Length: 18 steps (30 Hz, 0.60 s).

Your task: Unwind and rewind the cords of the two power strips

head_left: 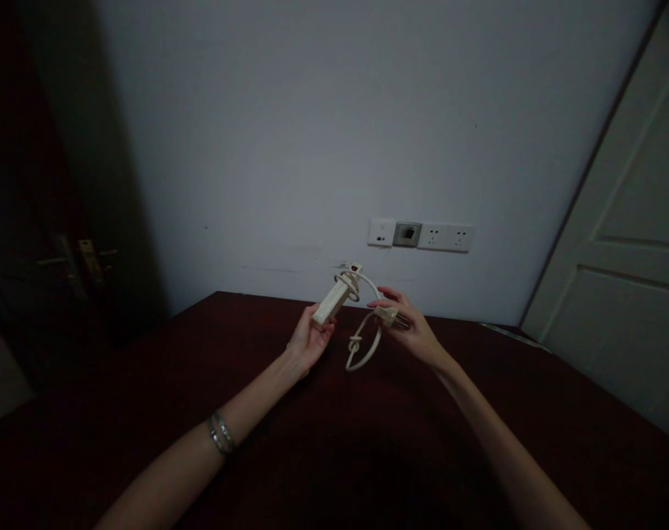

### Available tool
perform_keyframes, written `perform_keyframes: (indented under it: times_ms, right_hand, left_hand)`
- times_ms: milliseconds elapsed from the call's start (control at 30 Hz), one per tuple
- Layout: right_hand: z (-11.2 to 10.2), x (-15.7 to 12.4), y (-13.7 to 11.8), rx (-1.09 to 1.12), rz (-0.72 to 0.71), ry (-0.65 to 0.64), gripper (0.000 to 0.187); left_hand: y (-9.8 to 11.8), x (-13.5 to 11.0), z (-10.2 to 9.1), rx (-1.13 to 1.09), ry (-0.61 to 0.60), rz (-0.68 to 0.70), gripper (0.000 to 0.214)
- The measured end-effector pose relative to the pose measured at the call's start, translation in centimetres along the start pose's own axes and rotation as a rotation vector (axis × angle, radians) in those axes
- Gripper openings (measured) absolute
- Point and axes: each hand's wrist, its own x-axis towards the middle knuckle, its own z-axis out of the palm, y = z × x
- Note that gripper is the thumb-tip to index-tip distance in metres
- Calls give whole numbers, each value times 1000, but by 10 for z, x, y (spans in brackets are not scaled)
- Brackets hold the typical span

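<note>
My left hand point(310, 337) is closed around the lower end of a white power strip point(332, 300), which is held tilted above the dark red table. Part of its white cord point(361, 362) is wrapped about the strip's upper end, and the rest hangs in a loop between my hands. On the right, my right hand point(414, 327) grips the plug point(388, 317) at the cord's end, its prongs pointing toward my palm. A small ring or knot point(355, 344) shows on the hanging cord; I cannot make out which.
The dark red table point(246, 397) reaches back to a pale wall point(290, 147). Low on that wall is a row of wall sockets point(445, 237) and a grey-framed plate point(408, 234). A white door point(637, 272) stands at right, a dark door with a handle point(91, 259) at left.
</note>
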Motion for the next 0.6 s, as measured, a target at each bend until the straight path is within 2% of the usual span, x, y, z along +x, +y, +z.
perform_keyframes:
  times_ms: [100, 300, 500, 600]
  right_hand:
    - [2, 0, -7, -56, -39, 101, 26]
    - [-10, 2, -25, 14, -51, 213, 20]
    - [-40, 3, -56, 346, -46, 498, 16]
    - [-62, 0, -73, 387, -20, 567, 14]
  left_hand:
    - [-6, 8, -8, -59, 25, 56, 16]
    - [-19, 23, -24, 120, 109, 172, 15]
    - [-15, 25, -30, 207, 144, 252, 14]
    - [-10, 26, -34, 215, 162, 277, 11]
